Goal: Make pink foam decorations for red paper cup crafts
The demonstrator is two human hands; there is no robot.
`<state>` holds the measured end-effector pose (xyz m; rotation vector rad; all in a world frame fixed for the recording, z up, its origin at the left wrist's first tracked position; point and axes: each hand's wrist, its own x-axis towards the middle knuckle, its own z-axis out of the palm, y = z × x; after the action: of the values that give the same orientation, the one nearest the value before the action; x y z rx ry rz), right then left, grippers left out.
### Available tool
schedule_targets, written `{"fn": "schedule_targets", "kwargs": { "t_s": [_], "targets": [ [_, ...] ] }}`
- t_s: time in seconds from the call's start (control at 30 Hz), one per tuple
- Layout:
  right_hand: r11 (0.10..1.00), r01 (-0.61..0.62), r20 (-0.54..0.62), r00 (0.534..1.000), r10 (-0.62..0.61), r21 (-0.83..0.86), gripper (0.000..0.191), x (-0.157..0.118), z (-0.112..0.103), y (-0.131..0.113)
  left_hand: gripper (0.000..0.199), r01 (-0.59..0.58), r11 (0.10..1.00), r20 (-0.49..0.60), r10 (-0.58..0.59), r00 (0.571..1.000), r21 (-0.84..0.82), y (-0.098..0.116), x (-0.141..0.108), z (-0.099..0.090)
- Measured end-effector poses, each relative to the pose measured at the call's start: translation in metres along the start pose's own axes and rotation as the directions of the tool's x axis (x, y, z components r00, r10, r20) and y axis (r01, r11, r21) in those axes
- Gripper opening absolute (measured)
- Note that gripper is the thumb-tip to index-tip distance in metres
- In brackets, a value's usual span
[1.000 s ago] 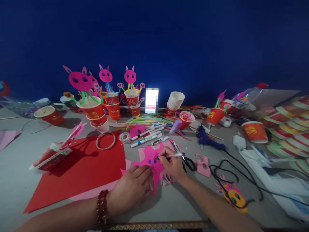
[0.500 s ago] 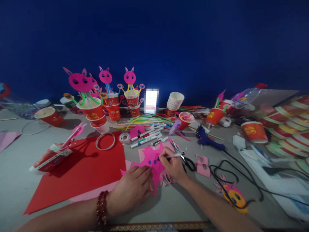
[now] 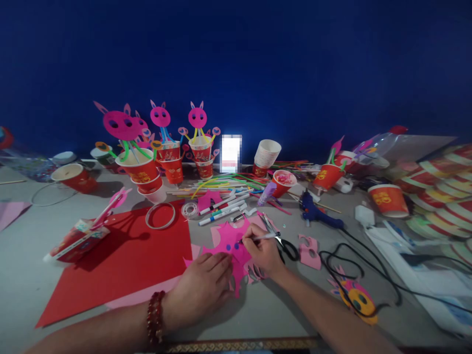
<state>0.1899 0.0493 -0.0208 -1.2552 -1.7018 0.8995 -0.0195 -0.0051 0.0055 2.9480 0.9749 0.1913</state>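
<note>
The right hand [image 3: 267,253] is gripping a pen [image 3: 267,236] over pink paper [image 3: 230,237]. At the paper's eight o'clock, the left hand [image 3: 202,279] is resting on it, open.

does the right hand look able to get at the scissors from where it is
Probably yes: the black-handled scissors lie beside the right hand, partly uncovered. But that hand grips a pen, so it would likely need to set that down first.
</note>
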Motion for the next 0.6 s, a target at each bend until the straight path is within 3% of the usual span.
{"fn": "schedule_targets", "kwargs": {
  "t_s": [0.6],
  "targets": [
    [0.997,0.007,-0.036,0.999,-0.004,0.073,0.019,-0.0011,0.0005,-0.0003,0.038,0.023,1.000,0.058,-0.022,0.998,-0.021,0.0001,0.0016,-0.0074]
  ]
}}
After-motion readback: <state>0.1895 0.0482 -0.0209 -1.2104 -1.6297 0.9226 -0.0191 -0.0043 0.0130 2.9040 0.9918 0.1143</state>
